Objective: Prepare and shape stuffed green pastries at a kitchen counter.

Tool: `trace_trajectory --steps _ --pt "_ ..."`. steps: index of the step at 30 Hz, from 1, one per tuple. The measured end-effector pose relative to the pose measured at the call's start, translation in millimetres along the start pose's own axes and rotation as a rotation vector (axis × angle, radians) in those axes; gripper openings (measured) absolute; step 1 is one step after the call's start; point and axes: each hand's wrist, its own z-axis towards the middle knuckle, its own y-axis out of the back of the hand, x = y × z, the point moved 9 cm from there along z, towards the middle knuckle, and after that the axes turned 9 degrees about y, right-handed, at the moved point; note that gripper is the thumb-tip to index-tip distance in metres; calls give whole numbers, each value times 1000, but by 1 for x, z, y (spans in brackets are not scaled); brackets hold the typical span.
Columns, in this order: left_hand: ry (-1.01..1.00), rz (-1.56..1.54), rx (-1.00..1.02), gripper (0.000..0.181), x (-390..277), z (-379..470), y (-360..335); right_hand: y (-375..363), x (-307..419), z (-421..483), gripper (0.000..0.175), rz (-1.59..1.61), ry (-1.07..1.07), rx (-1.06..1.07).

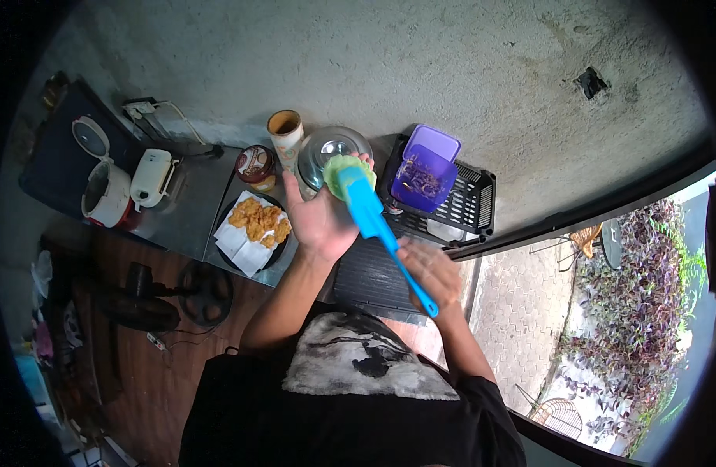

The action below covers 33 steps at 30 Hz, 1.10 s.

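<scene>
My left hand (323,225) is palm up, with a small pale green, wavy-edged disc (332,175) resting on its fingers; I cannot tell what the disc is made of. My right hand (431,274), slightly blurred, grips the handle of a blue spatula (366,204). The spatula's broad head lies over the green disc, hiding part of it. Behind my left hand stands a clear domed lid (340,143) with a round knob. To its left, a black plate (222,248) holds golden fried pieces (255,219) on white paper (250,254).
A black plastic crate (480,204) bears a purple container (425,184) with shredded bits. Further left are a lidded tub (255,163), a tall patterned cup (286,137), a white appliance (153,178) and an open rice cooker (106,190). A dark ridged surface (372,277) lies between my forearms.
</scene>
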Motion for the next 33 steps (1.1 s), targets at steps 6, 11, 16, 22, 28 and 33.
trace_trajectory --steps 6,11,16,22,28,33 --pt "-9 -67 -3 102 -1 -2 13 11 11 10 14 24 39 -157" --pt "-5 -73 19 102 -4 -4 10 -9 15 5 21 62 48 -1" --pt "-31 -80 6 99 -7 -7 13 0 11 7 22 131 25 -139" --pt "3 12 -25 99 -5 -12 18 -18 5 5 27 115 -39 1" --pt "2 61 -57 94 -3 -17 24 -19 -6 8 31 74 -72 -35" --pt "-60 -26 -51 93 -18 -16 36 -26 9 -4 24 216 -5 -88"
